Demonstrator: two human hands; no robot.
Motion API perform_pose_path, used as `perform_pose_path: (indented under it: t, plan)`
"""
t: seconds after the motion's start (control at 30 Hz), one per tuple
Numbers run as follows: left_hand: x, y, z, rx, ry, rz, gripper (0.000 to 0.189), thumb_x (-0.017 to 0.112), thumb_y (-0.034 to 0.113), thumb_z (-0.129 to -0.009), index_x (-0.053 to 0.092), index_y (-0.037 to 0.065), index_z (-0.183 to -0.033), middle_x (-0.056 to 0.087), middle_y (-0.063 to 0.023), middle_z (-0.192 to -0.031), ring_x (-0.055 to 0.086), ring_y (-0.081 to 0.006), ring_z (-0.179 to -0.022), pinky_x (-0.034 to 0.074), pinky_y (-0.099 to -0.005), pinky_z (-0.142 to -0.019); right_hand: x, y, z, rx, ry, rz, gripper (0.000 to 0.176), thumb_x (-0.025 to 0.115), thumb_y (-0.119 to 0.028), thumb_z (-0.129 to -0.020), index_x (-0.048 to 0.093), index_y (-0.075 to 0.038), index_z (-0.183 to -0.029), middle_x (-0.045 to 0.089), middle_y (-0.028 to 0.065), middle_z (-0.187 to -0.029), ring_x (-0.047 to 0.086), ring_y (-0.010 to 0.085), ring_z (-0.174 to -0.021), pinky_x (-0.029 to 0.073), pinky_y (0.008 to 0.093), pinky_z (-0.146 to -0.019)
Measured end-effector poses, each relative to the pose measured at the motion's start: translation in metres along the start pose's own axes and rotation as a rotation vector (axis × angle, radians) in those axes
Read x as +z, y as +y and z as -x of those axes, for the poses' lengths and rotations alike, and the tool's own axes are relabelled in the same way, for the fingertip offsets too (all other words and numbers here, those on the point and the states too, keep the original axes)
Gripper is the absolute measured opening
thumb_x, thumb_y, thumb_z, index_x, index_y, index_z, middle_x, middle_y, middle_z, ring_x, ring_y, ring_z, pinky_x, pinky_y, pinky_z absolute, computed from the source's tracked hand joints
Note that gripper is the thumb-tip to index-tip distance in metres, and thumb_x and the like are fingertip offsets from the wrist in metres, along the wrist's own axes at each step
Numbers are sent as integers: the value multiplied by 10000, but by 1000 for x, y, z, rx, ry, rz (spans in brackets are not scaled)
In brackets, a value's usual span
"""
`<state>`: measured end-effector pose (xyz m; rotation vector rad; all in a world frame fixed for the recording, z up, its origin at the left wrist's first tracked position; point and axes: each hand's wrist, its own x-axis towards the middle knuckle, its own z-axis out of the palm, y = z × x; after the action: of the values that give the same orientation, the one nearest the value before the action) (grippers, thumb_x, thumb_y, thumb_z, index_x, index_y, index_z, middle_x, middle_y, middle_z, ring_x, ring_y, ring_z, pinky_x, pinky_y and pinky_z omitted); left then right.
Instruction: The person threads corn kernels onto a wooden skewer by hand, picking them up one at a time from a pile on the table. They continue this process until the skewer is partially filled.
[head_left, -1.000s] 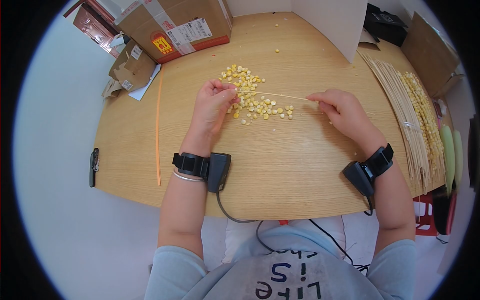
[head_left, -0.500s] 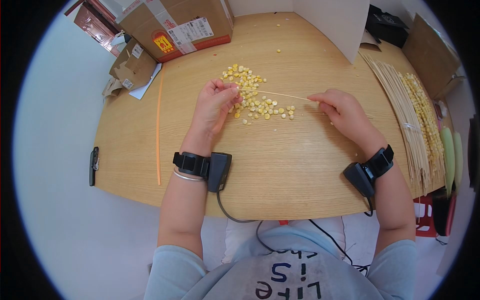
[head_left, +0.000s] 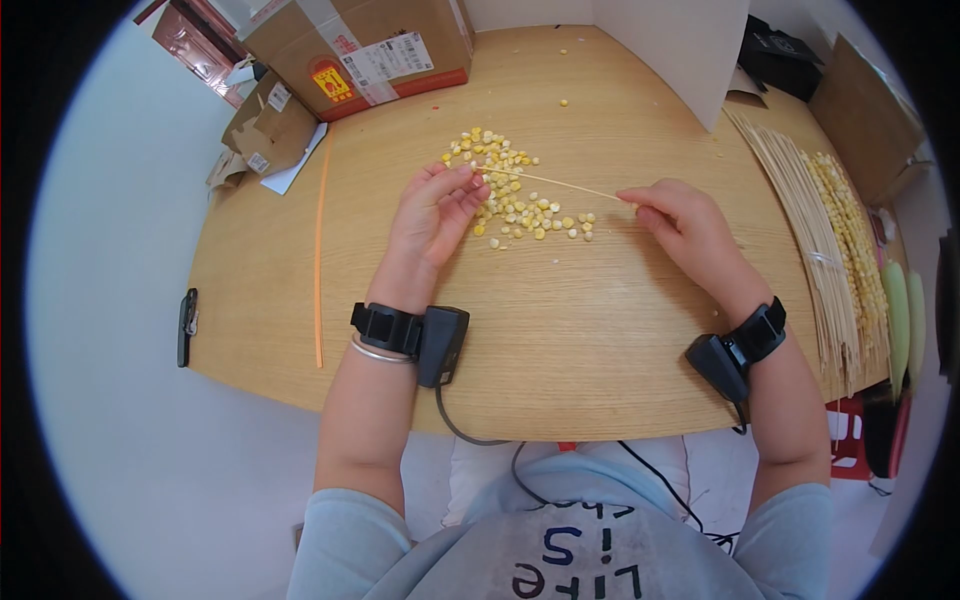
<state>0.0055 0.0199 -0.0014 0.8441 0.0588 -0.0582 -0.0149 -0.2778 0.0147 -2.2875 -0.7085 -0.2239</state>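
Note:
A thin wooden skewer stretches between my hands above the table. My right hand pinches its right end between thumb and fingers. At the skewer's other tip, my left hand has thumb and forefinger together on a pale corn kernel; its other fingers are loosely curled. Whether the tip has pierced that kernel is too small to tell. Loose yellow and white corn kernels lie in a scattered heap under and beside my left hand.
Along the right side lie a bundle of bare skewers, a row of skewers threaded with kernels and green corn husks. A large cardboard box stands at the back left, an orange strip in front of it.
My left hand has shifted slightly up, its lower fingers loosening a little. The skewer tilts a bit more, while my right hand stays almost in place.

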Motion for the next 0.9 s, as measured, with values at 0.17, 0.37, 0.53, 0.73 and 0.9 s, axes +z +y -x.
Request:
perform_pose_path:
  t: [0.17,0.37,0.53,0.73,0.9]
  plan:
    - [4,0,0,-21,55,-23,166,628,-32,-818,497,70,-804,587,-103,-831,593,-198,-800,526,-330,-768,-1,-1,0,-27,23,37,201,570,-42,-846,661,-57,-1025,601,114,-802,574,265,-790,461,351,-708]
    - [-2,0,-2,-6,-18,-18,142,624,-33,-821,510,51,-815,576,-92,-835,572,-181,-790,504,-313,-754,0,-1,1,-53,9,38,207,577,-46,-841,665,-66,-1028,603,118,-799,576,268,-776,462,351,-696]
    - [3,2,0,10,-10,-13,178,618,-39,-818,482,74,-815,584,-84,-817,579,-176,-770,494,-314,-740,3,2,2,-50,-21,-27,222,573,-61,-850,664,-73,-1051,621,131,-799,574,275,-742,460,349,-684]
    - [4,2,0,26,-26,-68,173,641,-37,-811,515,78,-834,578,-69,-835,577,-178,-799,504,-308,-744,3,-1,3,26,-44,-85,220,564,-68,-857,664,-68,-1053,625,139,-796,568,271,-724,456,356,-682]
    - [6,2,1,39,-19,-81,176,644,-34,-810,514,78,-846,580,-72,-835,578,-175,-795,503,-306,-746,2,-4,2,4,-26,-32,215,564,-68,-858,667,-66,-1046,627,141,-791,577,274,-735,460,357,-685]
